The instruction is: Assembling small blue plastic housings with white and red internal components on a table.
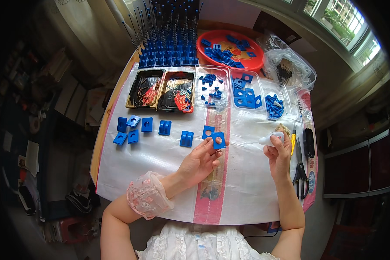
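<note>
A blue square plate with a round hole [219, 146] is pinched in the fingers of my left hand [197, 160], held up above the table. Just behind it lies a similar blue holed plate [206, 128]. My right hand [279, 159] grips a small white squeeze bottle [271, 139], its narrow tip pointing left toward the plate but well apart from it. To the left of my left hand stand two blue ribbed blocks [186, 138], [164, 128]. Farther left is a loose group of several small blue holed pieces [147, 124].
Trays hold screws [148, 89], nuts [177, 93], small blue parts [209, 80], blue plates [249, 97] and blue pegs [274, 106]. Behind are blue bases with springs [169, 56], a red basin [255, 64] and a plastic bag [305, 71]. Scissors [300, 175] lie at the right.
</note>
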A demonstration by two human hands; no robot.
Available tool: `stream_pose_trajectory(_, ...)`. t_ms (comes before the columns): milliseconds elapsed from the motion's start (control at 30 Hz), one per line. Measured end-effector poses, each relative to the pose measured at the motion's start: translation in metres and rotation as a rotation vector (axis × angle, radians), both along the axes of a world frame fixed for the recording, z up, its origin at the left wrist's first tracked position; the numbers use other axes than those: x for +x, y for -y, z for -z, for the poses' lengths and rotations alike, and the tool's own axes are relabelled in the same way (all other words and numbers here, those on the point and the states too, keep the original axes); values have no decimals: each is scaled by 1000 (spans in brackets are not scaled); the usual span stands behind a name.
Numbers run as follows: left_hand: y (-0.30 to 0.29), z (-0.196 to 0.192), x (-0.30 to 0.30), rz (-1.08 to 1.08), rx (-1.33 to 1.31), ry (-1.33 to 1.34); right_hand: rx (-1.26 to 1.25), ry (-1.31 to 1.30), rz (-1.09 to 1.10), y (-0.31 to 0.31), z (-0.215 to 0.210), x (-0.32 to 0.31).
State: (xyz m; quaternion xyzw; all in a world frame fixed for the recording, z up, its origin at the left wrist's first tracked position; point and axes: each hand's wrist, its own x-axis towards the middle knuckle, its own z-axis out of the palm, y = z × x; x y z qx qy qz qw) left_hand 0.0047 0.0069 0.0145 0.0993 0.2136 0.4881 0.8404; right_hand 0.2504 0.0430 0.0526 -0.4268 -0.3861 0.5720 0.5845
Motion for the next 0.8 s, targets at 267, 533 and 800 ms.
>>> stream_pose_trajectory(267, 0, 2, 0, -5, -6, 10, 21, 7, 4, 0, 1, 0)
stream_pose_trajectory(533, -1, 8, -2, 28, -15, 52, 59, 25, 3, 1, -1, 0)
stream_pose_trajectory(800, -1, 9, -2, 18, -19, 58, 71, 33, -5, 1, 0, 2)
